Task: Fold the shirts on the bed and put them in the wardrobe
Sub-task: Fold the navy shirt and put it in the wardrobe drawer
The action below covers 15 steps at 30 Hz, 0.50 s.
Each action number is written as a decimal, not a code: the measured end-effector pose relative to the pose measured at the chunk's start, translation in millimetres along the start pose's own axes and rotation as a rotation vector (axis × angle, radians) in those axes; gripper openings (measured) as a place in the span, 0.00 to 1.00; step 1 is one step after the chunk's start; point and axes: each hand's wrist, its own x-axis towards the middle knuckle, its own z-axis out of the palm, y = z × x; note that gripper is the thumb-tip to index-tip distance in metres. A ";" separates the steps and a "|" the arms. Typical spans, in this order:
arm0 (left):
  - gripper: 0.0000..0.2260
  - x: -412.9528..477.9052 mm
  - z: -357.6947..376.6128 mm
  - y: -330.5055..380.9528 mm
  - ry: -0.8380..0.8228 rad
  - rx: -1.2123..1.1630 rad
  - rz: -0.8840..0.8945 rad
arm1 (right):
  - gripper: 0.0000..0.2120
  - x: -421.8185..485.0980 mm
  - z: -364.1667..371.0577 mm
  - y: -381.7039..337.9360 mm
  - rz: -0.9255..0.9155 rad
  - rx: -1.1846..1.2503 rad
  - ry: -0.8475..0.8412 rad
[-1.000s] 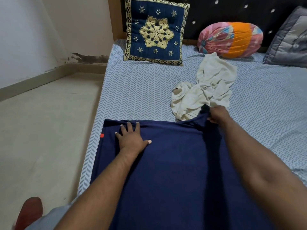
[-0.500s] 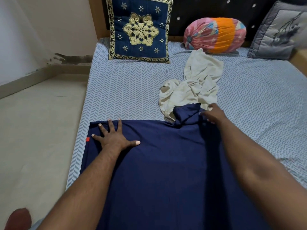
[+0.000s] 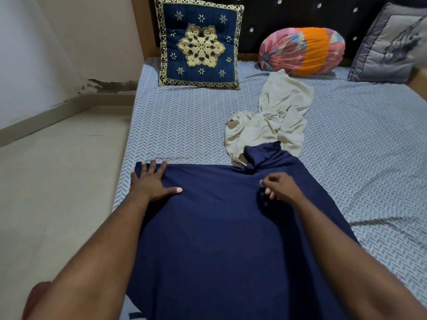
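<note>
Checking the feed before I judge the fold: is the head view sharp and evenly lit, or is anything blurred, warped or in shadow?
Head view: soft even light, no glare; the dark navy shirt reads almost flat, creases barely visible; the right hand slightly motion-blurred, the left hand sharp; the grey square pillow top right smears; wide-angle bends the edges.

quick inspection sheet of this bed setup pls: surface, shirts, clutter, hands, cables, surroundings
surface: bed, chevron-patterned, lightly creased.
job's things: navy shirt spread flat, its bunched far edge touching the crumpled cream shirt.
clutter: blue cushion, bolster and grey pillow by the headboard.
hands: left hand flat on the navy shirt's far left corner; right hand curled over it, grip unclear.
cables: nothing seen.
surroundings: floor at left, stained wall.
</note>
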 end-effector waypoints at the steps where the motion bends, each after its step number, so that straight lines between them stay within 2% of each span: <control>1: 0.46 -6.7 2.9 -8.7 0.077 0.024 0.012 | 0.05 -5.4 6.7 -0.1 -0.014 -0.074 -0.072; 2: 0.42 -14.5 8.3 -12.8 0.151 0.052 0.025 | 0.07 -6.8 13.2 1.2 -0.046 -0.161 -0.089; 4: 0.41 -40.0 26.3 -7.6 0.229 0.096 0.058 | 0.19 -13.9 26.6 -2.4 -0.127 -0.321 -0.090; 6: 0.42 -71.4 51.1 8.6 0.214 0.105 0.097 | 0.32 -24.1 41.8 -6.4 -0.174 -0.423 -0.092; 7: 0.42 -86.7 64.0 16.8 0.202 0.090 0.110 | 0.35 -32.0 49.6 -9.0 -0.176 -0.446 -0.067; 12: 0.40 -155.4 102.9 40.4 0.145 0.065 0.148 | 0.34 -94.3 86.3 -15.8 -0.273 -0.429 0.170; 15: 0.40 -181.5 107.9 29.3 0.073 0.099 0.129 | 0.31 -135.6 107.0 -11.5 -0.341 -0.408 0.178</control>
